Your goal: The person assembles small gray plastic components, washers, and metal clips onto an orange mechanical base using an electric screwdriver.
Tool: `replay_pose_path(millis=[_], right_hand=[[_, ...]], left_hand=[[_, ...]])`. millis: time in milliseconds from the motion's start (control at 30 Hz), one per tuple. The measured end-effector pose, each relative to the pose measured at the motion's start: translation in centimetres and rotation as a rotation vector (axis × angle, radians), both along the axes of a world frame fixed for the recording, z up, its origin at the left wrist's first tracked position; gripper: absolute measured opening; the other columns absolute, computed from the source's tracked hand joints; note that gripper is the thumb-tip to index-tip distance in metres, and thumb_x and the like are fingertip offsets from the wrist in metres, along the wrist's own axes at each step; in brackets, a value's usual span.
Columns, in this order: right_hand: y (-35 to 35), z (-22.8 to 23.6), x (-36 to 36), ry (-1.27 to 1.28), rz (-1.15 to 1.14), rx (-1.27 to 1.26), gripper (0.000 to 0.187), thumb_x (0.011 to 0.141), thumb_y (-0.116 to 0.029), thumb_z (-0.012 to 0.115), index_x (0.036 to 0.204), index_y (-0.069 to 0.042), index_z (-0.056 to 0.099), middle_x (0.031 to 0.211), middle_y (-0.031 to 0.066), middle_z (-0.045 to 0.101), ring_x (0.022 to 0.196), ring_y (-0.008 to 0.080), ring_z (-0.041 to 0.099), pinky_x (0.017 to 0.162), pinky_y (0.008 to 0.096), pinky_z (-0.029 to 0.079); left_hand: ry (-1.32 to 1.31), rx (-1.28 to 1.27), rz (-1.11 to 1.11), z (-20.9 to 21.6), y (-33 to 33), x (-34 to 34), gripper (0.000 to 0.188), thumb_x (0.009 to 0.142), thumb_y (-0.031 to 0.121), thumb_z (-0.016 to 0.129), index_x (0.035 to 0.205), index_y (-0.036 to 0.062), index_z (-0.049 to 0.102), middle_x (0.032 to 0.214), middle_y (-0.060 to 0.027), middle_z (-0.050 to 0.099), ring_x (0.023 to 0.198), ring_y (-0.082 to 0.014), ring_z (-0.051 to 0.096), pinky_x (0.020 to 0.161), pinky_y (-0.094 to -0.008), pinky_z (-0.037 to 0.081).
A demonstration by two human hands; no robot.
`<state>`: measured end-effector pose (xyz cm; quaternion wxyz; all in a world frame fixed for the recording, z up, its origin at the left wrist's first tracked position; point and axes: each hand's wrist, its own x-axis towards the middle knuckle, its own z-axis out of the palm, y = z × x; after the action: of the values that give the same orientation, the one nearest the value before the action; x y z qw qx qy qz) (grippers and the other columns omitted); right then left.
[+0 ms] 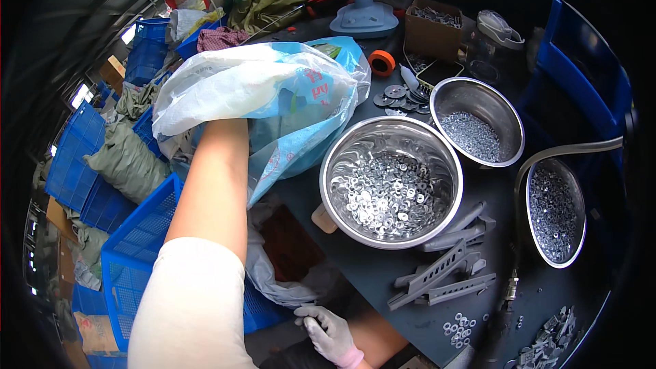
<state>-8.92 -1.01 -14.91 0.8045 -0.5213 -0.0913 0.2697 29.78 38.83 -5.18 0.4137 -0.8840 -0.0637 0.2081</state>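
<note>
My left arm, in a white sleeve, reaches up and into a white and blue plastic bag (287,89). The bag covers my left hand entirely, so its fingers are hidden. Low in the picture, by my lap, is my right hand (328,335) in a pale glove with a pink cuff. Its fingers are loosely curled, and nothing shows in them. To the right of the bag stands a steel bowl (328,184) partly filled with small metal washers (389,198). Flat metal discs (403,98) lie behind that bowl.
Two more steel bowls (517,137) (581,232) of small parts stand to the right. Grey brackets (444,273) and loose washers (461,330) lie on the dark table, near a hose (512,287). Behind are a fan (362,20), orange tape (381,63) and a cardboard box (430,37). Blue crates (130,280) fill the left.
</note>
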Motion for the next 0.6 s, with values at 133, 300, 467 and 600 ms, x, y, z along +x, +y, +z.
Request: replay_pose_path(millis=[133,300,467,600], right_hand=[[0.3,-0.2,0.3,-0.026,0.021,-0.018,0.024,0.093,-0.014,0.051,0.112,0.000,0.058,0.090,0.0026,0.063,0.062,0.0019,0.045,0.055,0.0174,0.039],[-1.7,0.7,-0.7,0.161,0.055,0.023,0.023,0.094,-0.013,0.050,0.112,0.000,0.058,0.090,0.0040,0.062,0.065,0.0019,0.047,0.058,0.0172,0.040],[-1.2,-0.5,-1.0,0.024,-0.036,0.060,0.022,0.094,-0.011,0.048,0.107,0.001,0.059,0.087,0.0050,0.062,0.075,0.0076,0.054,0.068,0.0225,0.046],[-0.5,-0.6,-1.2,-0.245,-0.062,-0.065,0.022,0.094,-0.012,0.048,0.107,0.002,0.058,0.088,0.0035,0.059,0.080,0.0081,0.053,0.073,0.0226,0.044]], left_hand=[[-0.044,0.055,-0.061,5.4,0.4,2.1,0.039,0.065,0.017,0.061,0.103,0.0074,0.068,0.109,-0.0193,0.063,0.100,-0.0302,0.061,0.088,-0.0386,0.047],[-0.094,0.116,-0.127,7.6,2.8,-5.6,0.041,0.066,0.020,0.060,0.105,0.0072,0.067,0.110,-0.0192,0.063,0.101,-0.0300,0.061,0.089,-0.0383,0.046],[-0.127,0.162,-0.156,11.6,-4.3,-4.2,0.044,0.067,0.022,0.059,0.107,0.0069,0.066,0.112,-0.0192,0.062,0.103,-0.0298,0.060,0.090,-0.0380,0.045],[-0.151,0.170,-0.194,13.5,-10.6,-3.9,0.045,0.068,0.024,0.059,0.109,0.0067,0.065,0.113,-0.0192,0.061,0.104,-0.0297,0.059,0.091,-0.0378,0.045]])
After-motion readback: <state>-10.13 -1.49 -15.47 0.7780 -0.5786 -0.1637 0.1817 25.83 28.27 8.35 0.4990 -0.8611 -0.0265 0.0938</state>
